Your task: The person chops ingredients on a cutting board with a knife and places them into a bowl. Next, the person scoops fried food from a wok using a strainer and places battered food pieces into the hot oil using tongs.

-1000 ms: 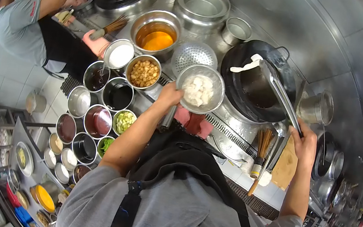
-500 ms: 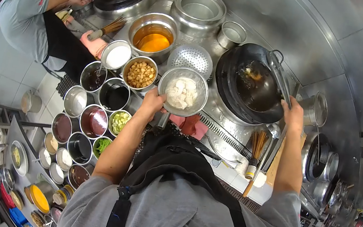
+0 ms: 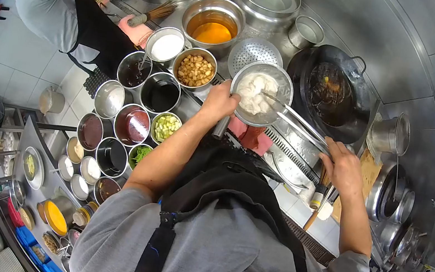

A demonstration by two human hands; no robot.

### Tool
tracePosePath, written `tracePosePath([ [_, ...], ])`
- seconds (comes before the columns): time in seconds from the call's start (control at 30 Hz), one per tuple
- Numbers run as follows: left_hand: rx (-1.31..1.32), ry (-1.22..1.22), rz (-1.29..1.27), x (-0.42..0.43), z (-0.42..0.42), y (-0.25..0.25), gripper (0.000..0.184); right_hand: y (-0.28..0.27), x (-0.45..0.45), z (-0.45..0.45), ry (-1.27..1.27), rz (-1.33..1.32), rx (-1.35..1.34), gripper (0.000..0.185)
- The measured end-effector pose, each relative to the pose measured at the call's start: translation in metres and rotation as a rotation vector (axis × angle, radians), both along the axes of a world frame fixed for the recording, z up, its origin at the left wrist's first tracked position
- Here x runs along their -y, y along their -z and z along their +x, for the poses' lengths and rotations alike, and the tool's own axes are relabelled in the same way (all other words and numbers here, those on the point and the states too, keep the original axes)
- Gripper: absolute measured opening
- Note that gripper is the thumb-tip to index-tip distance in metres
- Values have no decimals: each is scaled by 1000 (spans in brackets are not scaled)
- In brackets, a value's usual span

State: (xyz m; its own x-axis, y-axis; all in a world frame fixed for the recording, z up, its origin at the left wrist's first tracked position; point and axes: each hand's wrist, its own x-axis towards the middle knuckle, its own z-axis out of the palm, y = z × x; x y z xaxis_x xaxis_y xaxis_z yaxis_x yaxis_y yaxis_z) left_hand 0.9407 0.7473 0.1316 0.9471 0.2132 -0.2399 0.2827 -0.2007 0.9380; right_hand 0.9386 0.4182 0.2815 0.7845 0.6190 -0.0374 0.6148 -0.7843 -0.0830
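Observation:
My left hand (image 3: 222, 100) is closed on the near-left rim of a metal bowl (image 3: 285, 84), which holds white, batter-coated pieces (image 3: 251, 97). Long metal tongs (image 3: 304, 125) are gripped in my right hand (image 3: 345, 167), and their tips dip among the pieces. Right beyond the bowl sits a black wok (image 3: 356, 109) of dark oil, with a golden piece (image 3: 331, 84) bubbling in it. A perforated metal strainer (image 3: 252, 51) lies just behind the bowl.
Several sauce and ingredient pots (image 3: 132, 125) crowd the left, beside fried cubes (image 3: 195, 71). A metal bowl of orange liquid (image 3: 217, 7) stands behind. A co-worker (image 3: 52, 1) handles another wok at upper left. Bamboo brushes (image 3: 321, 192) lie near my right arm.
The tongs have swung from the wok's right edge down to the left, into the bowl of battered pieces. My left hand still holds the bowl. The view has shifted.

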Motion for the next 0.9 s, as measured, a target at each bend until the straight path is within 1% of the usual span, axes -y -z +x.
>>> tracePosePath([
  [0.17, 19, 2, 22, -1, -5, -3, 34, 0, 8, -1, 67, -28, -22, 43],
  [0.3, 7, -9, 18, -2, -4, 1, 33, -2, 1, -1, 54, 43, -52, 43],
  [0.37, 12, 8, 77, -3, -3, 2, 33, 0, -2, 0, 55, 72, -58, 42],
  [0.53, 23, 19, 64, -4, -2, 1, 33, 9, -1, 4, 38, 12, -66, 39],
  [0.7, -1, -18, 36, -7, -1, 1, 34, -13, 1, 0, 51, 72, -53, 36],
  [0.77, -61, -5, -1, -10, 2, -2, 35, -19, 6, -2, 72, 77, -63, 35],
  [0.83, -13, -10, -12, -11, 9, 12, 36, -24, 12, -4, 92, 170, -81, 36],
  [0.87, 33, -13, -22, -11, 11, 18, 36, -29, 13, -6, 90, 170, -81, 36],
  [0.9, 34, -15, -22, -10, 12, 20, 36, -35, 15, -9, 161, 200, -94, 36],
])
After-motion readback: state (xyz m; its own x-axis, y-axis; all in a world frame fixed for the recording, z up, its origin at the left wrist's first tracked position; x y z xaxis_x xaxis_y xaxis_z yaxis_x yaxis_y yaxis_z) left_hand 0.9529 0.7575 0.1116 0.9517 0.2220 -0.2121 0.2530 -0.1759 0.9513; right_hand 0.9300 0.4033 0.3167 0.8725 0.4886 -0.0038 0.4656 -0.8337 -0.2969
